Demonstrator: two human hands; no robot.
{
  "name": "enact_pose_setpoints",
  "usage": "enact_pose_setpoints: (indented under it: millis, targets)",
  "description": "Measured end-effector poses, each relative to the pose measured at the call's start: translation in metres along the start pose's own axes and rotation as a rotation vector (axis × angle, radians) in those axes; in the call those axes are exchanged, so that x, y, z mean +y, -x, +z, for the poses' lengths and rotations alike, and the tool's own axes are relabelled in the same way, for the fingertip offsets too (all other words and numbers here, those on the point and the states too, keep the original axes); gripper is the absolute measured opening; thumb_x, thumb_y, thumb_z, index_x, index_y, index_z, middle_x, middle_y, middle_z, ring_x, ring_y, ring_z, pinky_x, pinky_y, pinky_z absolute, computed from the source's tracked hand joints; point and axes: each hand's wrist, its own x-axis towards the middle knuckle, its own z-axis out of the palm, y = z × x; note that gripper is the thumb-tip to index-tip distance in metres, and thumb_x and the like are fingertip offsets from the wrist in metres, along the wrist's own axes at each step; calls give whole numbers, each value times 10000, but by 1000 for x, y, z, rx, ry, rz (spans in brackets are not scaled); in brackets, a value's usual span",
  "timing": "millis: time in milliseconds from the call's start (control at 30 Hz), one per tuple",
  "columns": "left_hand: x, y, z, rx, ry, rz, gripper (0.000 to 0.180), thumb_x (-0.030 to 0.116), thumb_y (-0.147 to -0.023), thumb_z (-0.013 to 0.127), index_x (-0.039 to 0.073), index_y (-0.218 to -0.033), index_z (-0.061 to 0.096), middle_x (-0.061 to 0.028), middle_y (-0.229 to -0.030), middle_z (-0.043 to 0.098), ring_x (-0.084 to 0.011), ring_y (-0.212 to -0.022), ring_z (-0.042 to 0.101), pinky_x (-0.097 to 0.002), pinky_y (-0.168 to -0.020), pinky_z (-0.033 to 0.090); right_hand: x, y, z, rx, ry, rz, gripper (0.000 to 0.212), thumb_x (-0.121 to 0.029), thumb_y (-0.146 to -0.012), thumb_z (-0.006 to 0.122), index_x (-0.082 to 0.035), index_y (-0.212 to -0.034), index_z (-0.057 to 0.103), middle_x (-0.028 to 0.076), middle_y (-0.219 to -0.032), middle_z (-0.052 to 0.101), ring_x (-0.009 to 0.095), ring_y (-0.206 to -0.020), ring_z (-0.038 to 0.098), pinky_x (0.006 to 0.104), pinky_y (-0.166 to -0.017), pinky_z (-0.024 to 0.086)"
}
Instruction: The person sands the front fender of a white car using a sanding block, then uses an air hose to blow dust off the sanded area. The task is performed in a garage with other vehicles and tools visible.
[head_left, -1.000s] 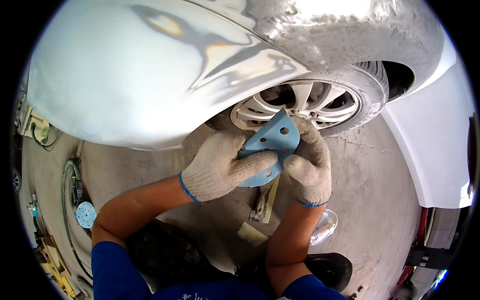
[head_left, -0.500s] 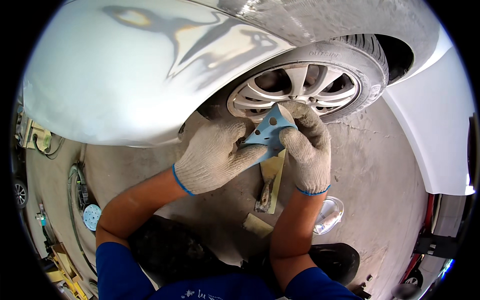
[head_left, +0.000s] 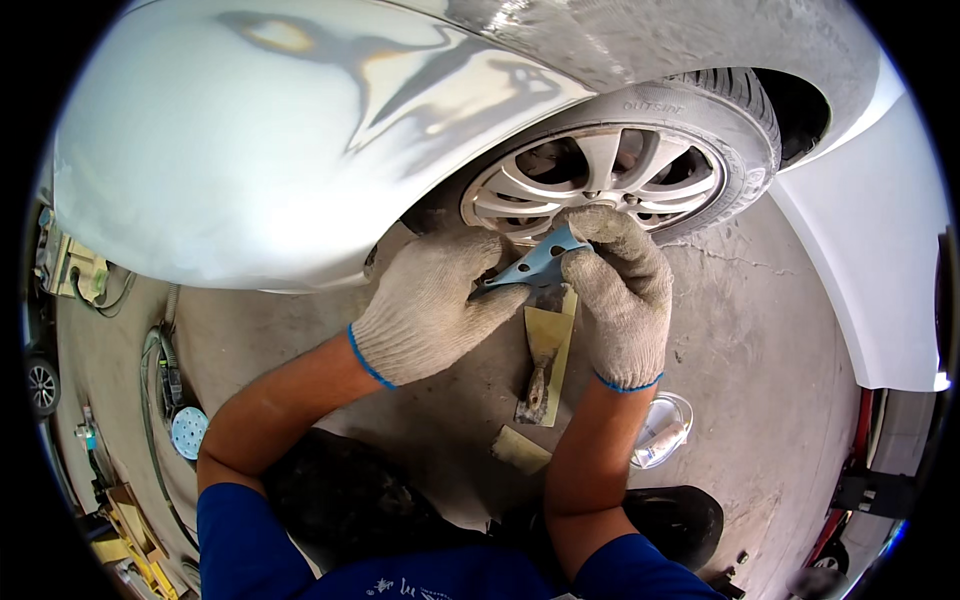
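Note:
Both hands wear off-white knit gloves with blue cuffs. Between them they hold a bent blue sheet of sandpaper (head_left: 541, 264) with punched holes, in front of the car wheel (head_left: 600, 170). My left hand (head_left: 435, 300) pinches the sheet's left end with thumb and fingers. The right end is gripped by my right hand (head_left: 620, 290), its fingers curled over the top edge and thumb pressed below. The glove fingers hide both ends of the sheet. Beyond my left hand curves the white car bumper (head_left: 230, 170), its surface shiny with grey patches.
On the floor below my hands lie a putty knife (head_left: 540, 385) on a yellowish sheet, a smaller yellowish piece (head_left: 521, 450), and a clear round container (head_left: 662, 430). At left are a hose (head_left: 150, 400) and a round blue sanding pad (head_left: 188, 432). A white panel (head_left: 870, 250) stands at right.
The sandpaper has been folded or tilted narrower, so less of its holed face shows. Both hands still grip it, and the right has shifted slightly rightward.

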Motion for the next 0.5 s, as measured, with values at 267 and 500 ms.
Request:
enact_pose_setpoints:
  millis: [267, 500]
  targets:
    - [7, -1, -1, 281, 222, 155, 289, 223, -801, 777, 2, -930, 643, -150, -846, 643, -314, -732, 644, -373, -643, 499, -1, -2, 1, -33, 19, 83, 181, 50, -856, 636, 16, -1026, 687, 52, -929, 698, 115, -858, 647, 248, -764, 519]
    - [12, 1, -18, -54, 355, -24, 250, 180, -851, 734, -12, -974, 633, -125, -816, 642, -219, -646, 638, -317, -562, 479, -4, 2, -6, -209, 108, 162, 312, 49, -848, 663, -2, -1150, 603, 58, -992, 671, 108, -897, 607, 258, -804, 502]
